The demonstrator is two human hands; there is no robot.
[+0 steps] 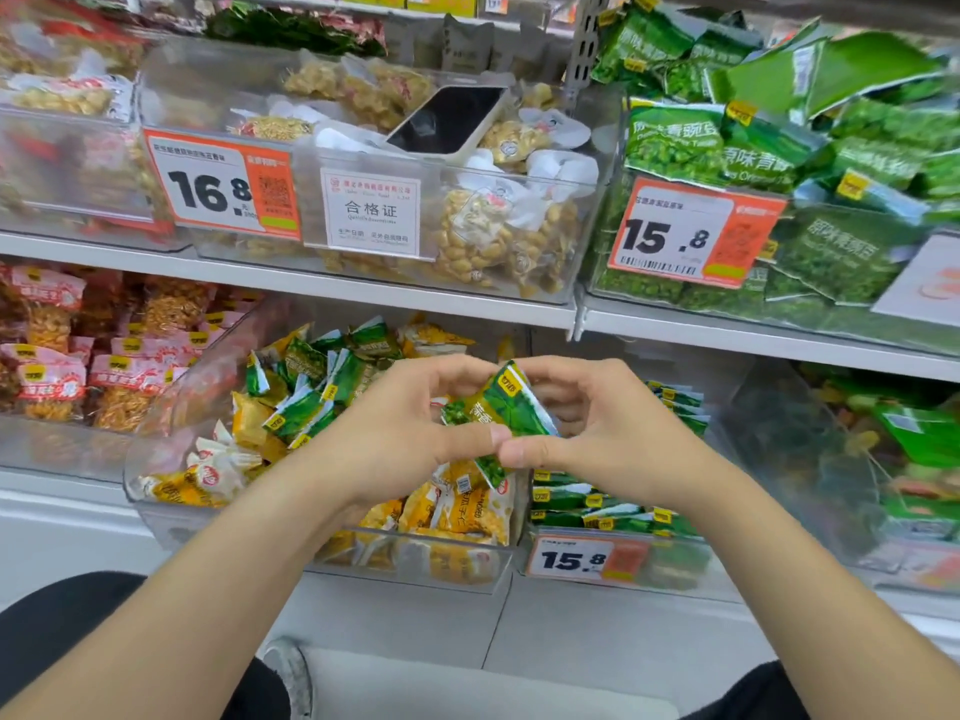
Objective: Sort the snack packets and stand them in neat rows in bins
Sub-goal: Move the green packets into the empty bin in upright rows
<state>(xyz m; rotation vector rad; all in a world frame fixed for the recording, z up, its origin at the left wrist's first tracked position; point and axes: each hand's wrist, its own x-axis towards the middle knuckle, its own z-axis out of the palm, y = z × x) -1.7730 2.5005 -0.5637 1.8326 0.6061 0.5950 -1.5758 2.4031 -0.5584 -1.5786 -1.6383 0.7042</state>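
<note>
Both my hands meet over the lower shelf and hold a small stack of green snack packets [501, 407] between them. My left hand [410, 433] grips the stack from the left, thumb underneath. My right hand [587, 433] grips it from the right, its thumb touching the left thumb. Below them stands a clear bin [156, 491] with green and yellow packets [457, 511] jumbled together. To its right, another clear bin [727, 407] holds green packets standing in a row [597, 504].
A phone [449, 119] lies on packets in the clear bin of the upper shelf. Price tags reading 16.8 [221, 187] and 15.8 [587, 558] hang on bin fronts. Bins of red packets [52, 356] sit left, green pea packets [779, 142] upper right.
</note>
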